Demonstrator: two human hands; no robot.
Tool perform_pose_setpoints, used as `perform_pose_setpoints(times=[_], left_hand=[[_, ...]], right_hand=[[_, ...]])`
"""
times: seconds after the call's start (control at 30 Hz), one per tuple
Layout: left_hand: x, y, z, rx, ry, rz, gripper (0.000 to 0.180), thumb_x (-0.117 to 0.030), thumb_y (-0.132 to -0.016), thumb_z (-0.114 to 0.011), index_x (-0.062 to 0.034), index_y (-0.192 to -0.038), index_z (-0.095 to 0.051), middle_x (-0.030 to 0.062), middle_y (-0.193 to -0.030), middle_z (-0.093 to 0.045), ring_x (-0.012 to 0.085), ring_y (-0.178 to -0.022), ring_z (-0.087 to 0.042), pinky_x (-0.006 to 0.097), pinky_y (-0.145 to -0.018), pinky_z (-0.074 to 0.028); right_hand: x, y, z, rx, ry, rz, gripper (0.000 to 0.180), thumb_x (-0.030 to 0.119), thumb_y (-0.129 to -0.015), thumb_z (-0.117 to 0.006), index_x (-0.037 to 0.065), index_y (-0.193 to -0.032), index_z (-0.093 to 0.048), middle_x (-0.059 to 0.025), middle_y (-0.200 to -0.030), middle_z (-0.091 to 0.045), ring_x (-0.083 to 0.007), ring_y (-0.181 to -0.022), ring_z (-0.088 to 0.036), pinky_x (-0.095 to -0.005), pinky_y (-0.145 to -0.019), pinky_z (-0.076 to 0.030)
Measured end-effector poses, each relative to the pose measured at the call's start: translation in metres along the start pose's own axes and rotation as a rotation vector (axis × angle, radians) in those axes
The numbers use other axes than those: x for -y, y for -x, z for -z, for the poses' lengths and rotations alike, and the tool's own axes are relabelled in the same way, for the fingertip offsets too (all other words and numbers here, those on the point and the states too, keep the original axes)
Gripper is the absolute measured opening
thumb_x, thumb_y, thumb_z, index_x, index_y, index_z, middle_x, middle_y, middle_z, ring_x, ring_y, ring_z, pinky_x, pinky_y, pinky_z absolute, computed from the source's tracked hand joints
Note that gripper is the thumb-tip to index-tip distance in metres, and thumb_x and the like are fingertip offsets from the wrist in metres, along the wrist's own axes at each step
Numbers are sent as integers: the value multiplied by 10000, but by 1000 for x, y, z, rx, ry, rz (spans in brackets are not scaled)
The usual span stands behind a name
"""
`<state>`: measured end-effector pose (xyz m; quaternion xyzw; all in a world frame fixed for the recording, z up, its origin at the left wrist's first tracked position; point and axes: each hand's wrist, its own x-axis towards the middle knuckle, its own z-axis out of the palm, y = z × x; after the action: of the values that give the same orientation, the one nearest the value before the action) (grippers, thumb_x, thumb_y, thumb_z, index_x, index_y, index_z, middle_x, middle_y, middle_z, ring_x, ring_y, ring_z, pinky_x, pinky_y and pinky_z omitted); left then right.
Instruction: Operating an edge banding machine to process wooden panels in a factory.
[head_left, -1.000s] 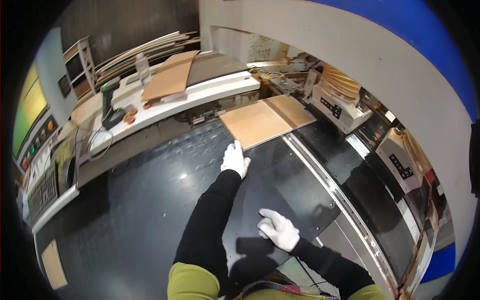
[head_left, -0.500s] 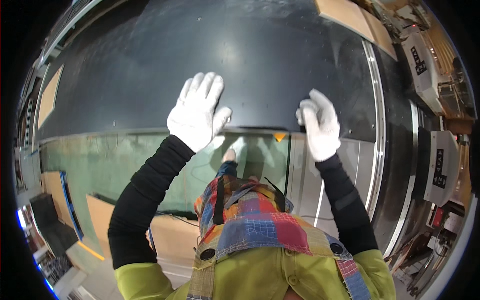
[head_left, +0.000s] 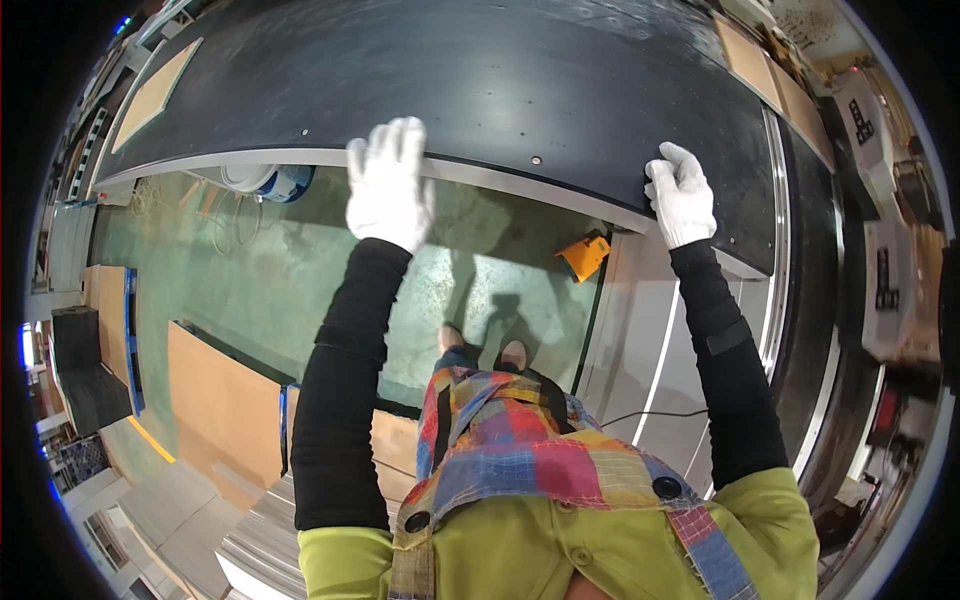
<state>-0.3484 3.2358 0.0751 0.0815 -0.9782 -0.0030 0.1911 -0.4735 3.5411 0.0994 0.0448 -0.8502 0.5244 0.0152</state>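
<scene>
Left hand (head_left: 390, 182): white glove, fingers spread flat, palm resting on near metal edge of black table (head_left: 520, 70). Orange object (head_left: 585, 255) on floor below, between hands. Right hand (head_left: 682, 193): gloved, open, pressed on same edge.

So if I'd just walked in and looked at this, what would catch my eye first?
Probably the two white-gloved hands, left hand and right hand, both laid flat on the near edge of a big black table. Next, the bright patchwork scarf over a yellow-green jacket at the bottom, and the green floor below the table's edge.
</scene>
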Motion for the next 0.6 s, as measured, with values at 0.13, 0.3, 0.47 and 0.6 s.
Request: perform_pose_setpoints(times=[0.13, 0.3, 0.47, 0.6], left_hand=[[71, -8, -6, -10, -108, 133, 798, -103, -728, -666, -134, -1432, -294, 91, -1427, -375, 270, -1347, -318, 476, -1137, -188], [124, -16, -29, -145, -120, 155, 708, -89, -748, -622, -120, -1399, -346, 96, -1390, -420, 270, -1314, -355, 481, -1124, -203], [125, -20, -51, -352, 6, 118, 665, -43, -736, -592, -93, -1363, -377, 121, -1305, -470, 314, -1250, -397, 536, -1107, -200], [135, -27, -59, -499, 122, 26, 624, -4, -664, -561, -64, -1275, -449, 115, -1207, -525, 321, -1169, -459, 544, -1021, -263]], right_hand=[[9, -15, -29, -140, 510, 308, 330, 234, -871, -552, 35, -1128, -603, -144, -1023, -665, -252, -927, -651, -324, -844, -491], [3, -16, -47, -220, 554, 274, 307, 269, -871, -571, 56, -1085, -627, -133, -1032, -667, -270, -978, -639, -327, -879, -477], [-4, -18, -45, -243, 613, 303, 294, 269, -872, -581, 59, -1071, -639, -128, -1017, -673, -256, -968, -644, -323, -876, -477], [1, -17, -54, -226, 659, 374, 256, 194, -884, -582, 38, -1080, -632, -136, -1047, -659, -249, -1008, -624, -321, -898, -465]])
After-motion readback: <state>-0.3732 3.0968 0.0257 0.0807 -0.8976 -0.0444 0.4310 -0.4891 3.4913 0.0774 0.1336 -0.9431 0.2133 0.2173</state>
